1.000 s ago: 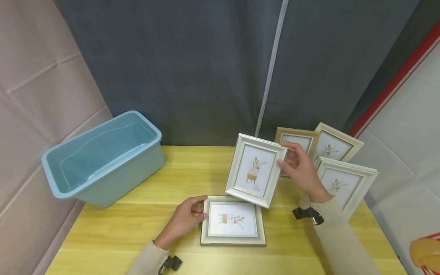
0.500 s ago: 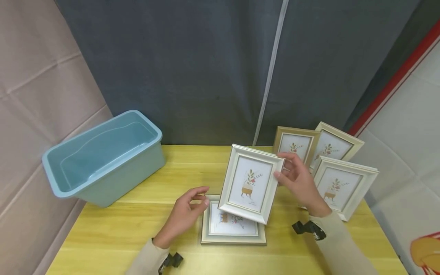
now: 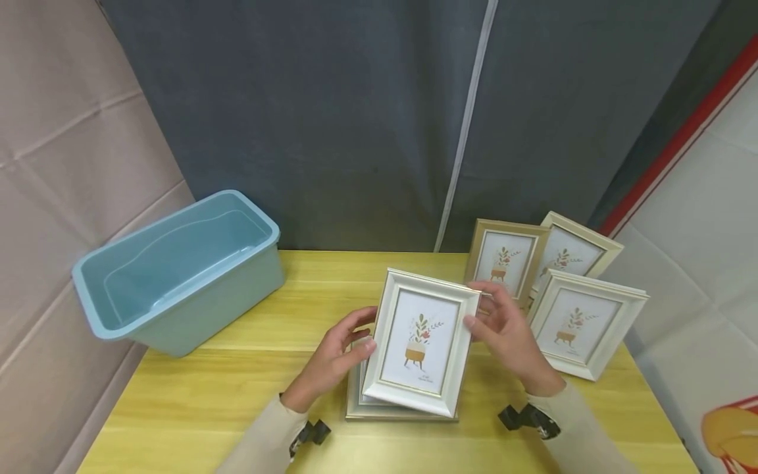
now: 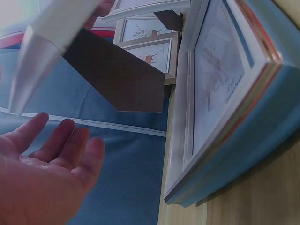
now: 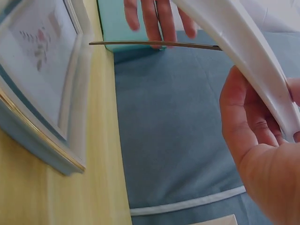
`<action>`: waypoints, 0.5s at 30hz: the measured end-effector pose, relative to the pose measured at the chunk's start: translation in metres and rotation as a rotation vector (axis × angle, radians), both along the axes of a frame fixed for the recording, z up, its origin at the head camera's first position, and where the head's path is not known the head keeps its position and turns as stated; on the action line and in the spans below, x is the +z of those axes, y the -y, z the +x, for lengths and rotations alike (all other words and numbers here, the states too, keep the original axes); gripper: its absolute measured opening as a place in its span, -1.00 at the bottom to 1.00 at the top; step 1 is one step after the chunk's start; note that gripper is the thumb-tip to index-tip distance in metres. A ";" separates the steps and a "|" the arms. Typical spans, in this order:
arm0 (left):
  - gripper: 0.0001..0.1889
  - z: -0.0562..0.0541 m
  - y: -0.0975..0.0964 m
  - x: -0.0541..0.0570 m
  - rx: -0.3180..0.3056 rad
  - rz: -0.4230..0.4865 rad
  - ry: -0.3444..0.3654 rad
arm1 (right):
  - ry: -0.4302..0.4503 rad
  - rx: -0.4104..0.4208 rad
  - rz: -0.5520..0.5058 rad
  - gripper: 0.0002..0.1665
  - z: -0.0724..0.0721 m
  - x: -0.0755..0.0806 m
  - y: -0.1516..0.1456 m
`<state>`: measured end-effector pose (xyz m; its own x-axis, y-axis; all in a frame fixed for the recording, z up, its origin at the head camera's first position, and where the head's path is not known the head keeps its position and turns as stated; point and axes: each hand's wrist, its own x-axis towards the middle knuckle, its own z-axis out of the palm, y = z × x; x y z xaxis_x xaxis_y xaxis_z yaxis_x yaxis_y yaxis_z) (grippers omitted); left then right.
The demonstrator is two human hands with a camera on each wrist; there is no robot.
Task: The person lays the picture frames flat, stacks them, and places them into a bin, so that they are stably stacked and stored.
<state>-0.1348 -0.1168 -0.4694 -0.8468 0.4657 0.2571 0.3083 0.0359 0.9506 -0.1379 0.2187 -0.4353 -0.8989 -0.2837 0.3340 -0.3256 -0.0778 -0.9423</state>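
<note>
My right hand [image 3: 509, 336] pinches the right edge of a white picture frame [image 3: 422, 342] with a flower-pot print. The frame is tilted over another picture frame [image 3: 403, 413] that lies flat, face up, on the table, and covers most of it. The left wrist view shows the brown backing stand [image 4: 122, 75] jutting out behind the held frame, above the lying one. My left hand [image 3: 337, 355] is beside the held frame's left edge. Its fingers are spread and relaxed in the left wrist view, apart from the frame.
At the back right stand a brown picture frame [image 3: 505, 260], a cream picture frame [image 3: 571, 253] and a white picture frame [image 3: 589, 324], close together. A blue plastic bin [image 3: 225, 299] occupies the table's left side. A dark curtain [image 3: 331, 131] hangs behind the table [image 3: 195, 408].
The right hand has brought the white picture frame down and left, over the lying one. The left hand has left the lying frame's edge and moved up and right towards the held frame.
</note>
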 end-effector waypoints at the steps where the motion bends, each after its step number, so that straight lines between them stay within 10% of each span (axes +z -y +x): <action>1: -0.43 -0.001 -0.001 -0.001 -0.024 0.008 -0.001 | 0.004 0.012 -0.005 -0.37 0.001 -0.001 0.001; 10: -0.36 -0.001 -0.009 -0.009 -0.280 0.145 0.154 | 0.053 0.114 -0.095 -0.36 0.011 -0.007 0.009; 15: -0.37 0.001 -0.012 -0.011 -0.298 0.134 0.170 | 0.041 0.109 -0.112 -0.36 0.011 -0.011 0.007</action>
